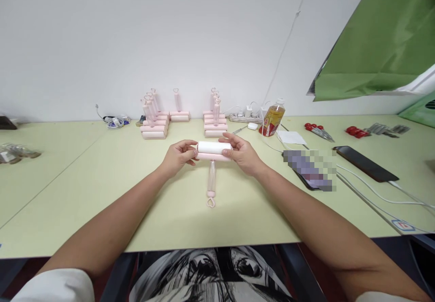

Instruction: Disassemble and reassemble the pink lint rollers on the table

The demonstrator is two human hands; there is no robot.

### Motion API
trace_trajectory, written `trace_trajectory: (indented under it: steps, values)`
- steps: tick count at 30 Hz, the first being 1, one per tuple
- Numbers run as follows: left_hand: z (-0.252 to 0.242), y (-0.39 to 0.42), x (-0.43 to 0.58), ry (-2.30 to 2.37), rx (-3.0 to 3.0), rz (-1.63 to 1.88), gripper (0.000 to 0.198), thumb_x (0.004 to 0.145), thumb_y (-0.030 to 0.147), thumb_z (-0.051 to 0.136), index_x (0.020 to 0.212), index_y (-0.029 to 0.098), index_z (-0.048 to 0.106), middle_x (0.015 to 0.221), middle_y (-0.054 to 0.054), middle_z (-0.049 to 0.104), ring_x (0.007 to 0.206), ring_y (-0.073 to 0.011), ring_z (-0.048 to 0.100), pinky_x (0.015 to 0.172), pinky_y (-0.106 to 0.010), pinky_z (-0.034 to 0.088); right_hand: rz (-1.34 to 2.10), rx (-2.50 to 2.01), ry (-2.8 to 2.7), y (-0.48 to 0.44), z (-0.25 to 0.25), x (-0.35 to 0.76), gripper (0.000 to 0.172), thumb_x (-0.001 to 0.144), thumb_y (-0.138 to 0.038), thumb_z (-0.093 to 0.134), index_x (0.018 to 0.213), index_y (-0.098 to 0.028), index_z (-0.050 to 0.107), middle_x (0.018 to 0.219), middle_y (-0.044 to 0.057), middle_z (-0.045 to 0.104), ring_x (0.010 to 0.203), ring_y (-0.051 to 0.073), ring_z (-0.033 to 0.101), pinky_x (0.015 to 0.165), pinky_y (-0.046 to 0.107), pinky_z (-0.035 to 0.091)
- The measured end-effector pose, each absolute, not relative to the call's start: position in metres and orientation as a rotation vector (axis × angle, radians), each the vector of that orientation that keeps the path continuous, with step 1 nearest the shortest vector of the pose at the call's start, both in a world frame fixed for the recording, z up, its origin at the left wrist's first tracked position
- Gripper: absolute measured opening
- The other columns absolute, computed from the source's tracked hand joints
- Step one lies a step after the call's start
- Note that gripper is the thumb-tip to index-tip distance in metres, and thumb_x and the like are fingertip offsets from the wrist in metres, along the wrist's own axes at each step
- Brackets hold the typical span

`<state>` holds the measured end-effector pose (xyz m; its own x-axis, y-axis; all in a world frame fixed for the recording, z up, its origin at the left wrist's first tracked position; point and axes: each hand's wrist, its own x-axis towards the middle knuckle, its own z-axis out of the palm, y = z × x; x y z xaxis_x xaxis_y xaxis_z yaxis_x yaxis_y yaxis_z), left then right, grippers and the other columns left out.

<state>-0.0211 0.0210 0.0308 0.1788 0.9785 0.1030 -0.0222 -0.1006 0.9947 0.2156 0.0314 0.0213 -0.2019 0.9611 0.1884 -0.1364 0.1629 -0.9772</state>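
Between my two hands is a pink lint roller (212, 175) with a white roll (214, 147), a clear handle and a heart-shaped loop pointing toward me. My left hand (179, 157) is closed at the left end of the head, thumb and fingers pinching there. On the right end, my right hand (242, 152) grips with the thumb in front and the fingers behind. Farther back, several similar lint rollers (153, 132) stand handle-up in a row on the left. Another row of lint rollers (215, 130) is straight behind my hands, and one lint roller (179, 115) stands between the rows.
On the right are a drink bottle (272, 118), a power strip (246, 116), a phone (307, 170), a dark phone (365, 162) with a cable, and red-handled tools (319, 131). A coiled cable (115, 122) lies at the back left. Bagged items (16, 152) are at far left.
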Motion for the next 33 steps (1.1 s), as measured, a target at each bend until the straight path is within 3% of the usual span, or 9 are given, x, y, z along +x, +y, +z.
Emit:
trace_trajectory:
  steps: [5,9,15,19,26,33]
  values:
    - [0.032,0.021,-0.025,0.923,1.315,1.074,0.041,0.06,0.029,0.078,0.094,0.017,0.057,0.071,0.003,0.06,0.061,-0.0162,0.066,0.053,-0.029,0.057,1.373,-0.842,-1.293,0.031,0.018,0.213,0.069,0.059,-0.034,0.085,0.121,-0.023,0.057,0.122,0.01,0.064,0.106,0.022,0.061,0.09,0.036,0.049]
    - [0.031,0.022,-0.028,0.876,1.293,1.033,0.04,0.06,0.027,0.078,0.091,0.018,0.054,0.07,0.006,0.056,0.06,-0.0144,0.066,0.056,-0.03,0.059,1.395,-0.866,-1.272,0.031,0.018,0.212,0.058,0.061,-0.036,0.083,0.111,-0.023,0.056,0.105,0.005,0.067,0.089,0.018,0.063,0.077,0.031,0.052]
    - [0.028,0.026,-0.034,0.861,1.257,1.046,0.04,0.059,0.024,0.078,0.084,0.018,0.048,0.071,0.005,0.058,0.064,-0.0165,0.068,0.057,-0.029,0.058,1.35,-0.845,-1.355,0.032,0.022,0.217,0.037,0.063,-0.031,0.081,0.088,-0.021,0.056,0.087,0.0,0.06,0.075,0.014,0.06,0.064,0.03,0.053]
    - [0.026,0.027,-0.035,0.866,1.226,1.006,0.04,0.059,0.021,0.077,0.086,0.018,0.047,0.074,0.004,0.06,0.062,-0.0169,0.068,0.054,-0.029,0.058,1.36,-0.851,-1.342,0.032,0.022,0.218,0.036,0.063,-0.029,0.078,0.091,-0.02,0.058,0.083,-0.002,0.055,0.065,0.011,0.056,0.058,0.028,0.051]
    - [0.021,0.027,-0.032,0.844,1.195,0.974,0.04,0.06,0.023,0.078,0.086,0.019,0.048,0.074,0.004,0.059,0.06,-0.0154,0.067,0.051,-0.028,0.057,1.452,-0.861,-1.309,0.034,0.019,0.218,0.03,0.058,-0.022,0.077,0.08,-0.02,0.057,0.074,-0.005,0.053,0.059,0.008,0.05,0.053,0.024,0.043]
    - [0.017,0.029,-0.032,0.879,1.199,1.006,0.035,0.058,0.027,0.082,0.076,0.015,0.055,0.068,0.003,0.058,0.055,-0.0103,0.059,0.046,-0.023,0.053,1.54,-0.854,-1.268,0.037,0.016,0.22,0.032,0.056,-0.02,0.078,0.081,-0.021,0.058,0.072,-0.006,0.052,0.057,0.008,0.048,0.05,0.022,0.042]
